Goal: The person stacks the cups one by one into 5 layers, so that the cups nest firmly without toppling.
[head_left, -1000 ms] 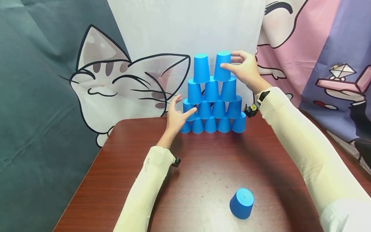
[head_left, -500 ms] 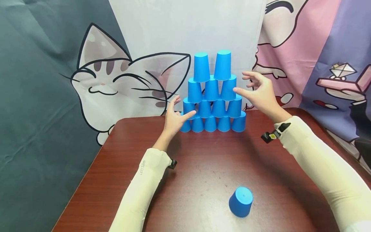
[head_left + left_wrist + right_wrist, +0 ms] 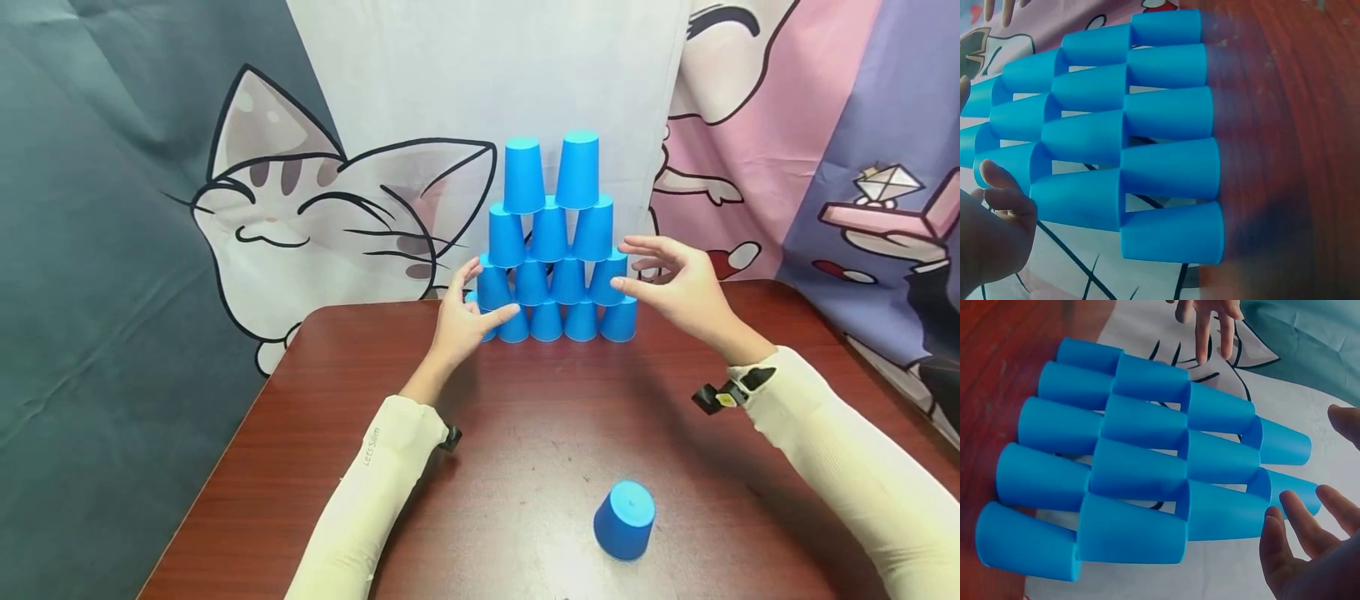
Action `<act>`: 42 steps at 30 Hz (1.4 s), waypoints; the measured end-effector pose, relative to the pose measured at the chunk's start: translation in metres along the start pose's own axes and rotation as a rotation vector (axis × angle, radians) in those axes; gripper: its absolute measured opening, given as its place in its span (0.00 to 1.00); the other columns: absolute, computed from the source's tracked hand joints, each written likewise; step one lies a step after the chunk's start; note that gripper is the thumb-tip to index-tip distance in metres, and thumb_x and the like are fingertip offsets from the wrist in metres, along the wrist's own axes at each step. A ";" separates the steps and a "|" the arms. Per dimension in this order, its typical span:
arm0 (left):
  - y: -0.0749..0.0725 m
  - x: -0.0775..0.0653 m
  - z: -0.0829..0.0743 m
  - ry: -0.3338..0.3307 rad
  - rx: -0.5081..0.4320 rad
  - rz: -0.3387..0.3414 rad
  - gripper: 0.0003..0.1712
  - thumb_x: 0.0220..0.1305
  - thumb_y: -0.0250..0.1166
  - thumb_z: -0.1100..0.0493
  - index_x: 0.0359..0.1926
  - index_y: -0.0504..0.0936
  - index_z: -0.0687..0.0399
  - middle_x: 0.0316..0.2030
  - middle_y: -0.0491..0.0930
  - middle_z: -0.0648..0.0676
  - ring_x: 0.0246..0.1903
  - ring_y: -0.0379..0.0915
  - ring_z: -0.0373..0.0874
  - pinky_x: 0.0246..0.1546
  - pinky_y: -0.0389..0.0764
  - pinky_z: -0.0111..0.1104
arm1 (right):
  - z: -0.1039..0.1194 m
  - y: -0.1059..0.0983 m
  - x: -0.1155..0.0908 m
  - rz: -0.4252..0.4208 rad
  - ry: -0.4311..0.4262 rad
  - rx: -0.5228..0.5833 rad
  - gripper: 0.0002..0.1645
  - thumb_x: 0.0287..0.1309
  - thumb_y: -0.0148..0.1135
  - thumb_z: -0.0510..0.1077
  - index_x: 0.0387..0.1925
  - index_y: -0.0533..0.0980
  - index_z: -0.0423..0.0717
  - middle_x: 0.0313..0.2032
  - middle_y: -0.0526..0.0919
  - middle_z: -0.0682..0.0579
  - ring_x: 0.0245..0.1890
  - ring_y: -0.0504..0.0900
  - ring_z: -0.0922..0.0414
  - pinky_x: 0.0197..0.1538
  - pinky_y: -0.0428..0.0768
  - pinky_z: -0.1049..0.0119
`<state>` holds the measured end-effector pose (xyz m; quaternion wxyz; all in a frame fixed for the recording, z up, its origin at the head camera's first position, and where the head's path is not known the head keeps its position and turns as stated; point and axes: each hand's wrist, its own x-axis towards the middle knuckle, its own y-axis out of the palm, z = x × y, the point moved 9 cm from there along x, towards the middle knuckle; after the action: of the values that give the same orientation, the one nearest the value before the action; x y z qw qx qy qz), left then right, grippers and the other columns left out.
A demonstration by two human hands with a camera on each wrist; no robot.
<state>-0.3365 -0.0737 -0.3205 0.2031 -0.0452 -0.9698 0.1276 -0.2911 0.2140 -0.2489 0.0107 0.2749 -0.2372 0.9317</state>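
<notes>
Upside-down blue cups (image 3: 550, 233) stand in a stepped stack at the table's far side, in four rows narrowing upward, with two cups side by side on top. My left hand (image 3: 459, 323) is held at the stack's left side, thumb and fingers spread apart, overlapping the lower cups in the head view. On the opposite side my right hand (image 3: 681, 292) has its thumb and fingers apart around the level of the second row, holding nothing. Both wrist views show the stack's face, with the right hand's fingers (image 3: 1300, 515) near a top cup there. One separate blue cup (image 3: 625, 521) sits upside down nearer me.
The brown wooden table (image 3: 337, 433) carries the stack near its back edge. Behind it hangs a cloth backdrop (image 3: 405, 75) with cartoon cats. Each wrist wears a small black camera (image 3: 716, 398).
My right hand has let go of the top right cup and come down along the stack's right side. That cup stays standing. My left hand has barely moved.
</notes>
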 end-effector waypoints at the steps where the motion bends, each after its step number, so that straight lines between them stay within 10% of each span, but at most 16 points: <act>1: 0.002 -0.001 0.002 -0.007 0.007 0.007 0.52 0.56 0.75 0.47 0.76 0.56 0.45 0.71 0.62 0.51 0.60 0.72 0.64 0.55 0.77 0.53 | -0.002 0.001 -0.003 0.007 0.000 0.001 0.33 0.56 0.73 0.41 0.64 0.75 0.50 0.58 0.80 0.44 0.47 0.80 0.66 0.45 0.77 0.77; 17: 0.018 -0.021 0.017 -0.035 0.081 0.081 0.52 0.54 0.73 0.38 0.75 0.56 0.38 0.71 0.61 0.47 0.70 0.58 0.61 0.62 0.70 0.53 | -0.035 0.021 -0.034 0.059 0.057 0.019 0.33 0.55 0.73 0.40 0.63 0.75 0.46 0.57 0.81 0.47 0.49 0.81 0.64 0.42 0.81 0.75; 21: 0.019 -0.024 0.021 -0.047 0.097 0.097 0.52 0.55 0.73 0.39 0.75 0.56 0.38 0.70 0.62 0.50 0.40 0.76 0.56 0.42 0.82 0.40 | -0.041 0.026 -0.040 0.093 0.076 0.022 0.34 0.56 0.73 0.41 0.64 0.74 0.45 0.58 0.81 0.47 0.48 0.81 0.65 0.42 0.81 0.74; 25: 0.024 -0.029 0.024 -0.053 0.086 0.135 0.52 0.56 0.74 0.44 0.75 0.56 0.42 0.70 0.63 0.54 0.19 0.66 0.48 0.24 0.75 0.32 | -0.041 0.031 -0.048 0.145 0.070 0.030 0.32 0.58 0.71 0.41 0.64 0.74 0.45 0.58 0.80 0.45 0.49 0.82 0.60 0.43 0.81 0.72; 42: 0.044 -0.040 0.024 -0.110 0.073 0.316 0.51 0.54 0.75 0.42 0.74 0.58 0.35 0.72 0.61 0.49 0.50 0.81 0.45 0.43 0.85 0.42 | -0.031 0.054 -0.082 0.458 0.008 0.083 0.33 0.55 0.72 0.38 0.63 0.74 0.49 0.57 0.82 0.53 0.54 0.82 0.49 0.48 0.84 0.56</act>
<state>-0.3078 -0.0425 -0.3685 0.1285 -0.1826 -0.9550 0.1955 -0.2452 0.1895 -0.3377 -0.2116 0.2103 -0.2549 0.9198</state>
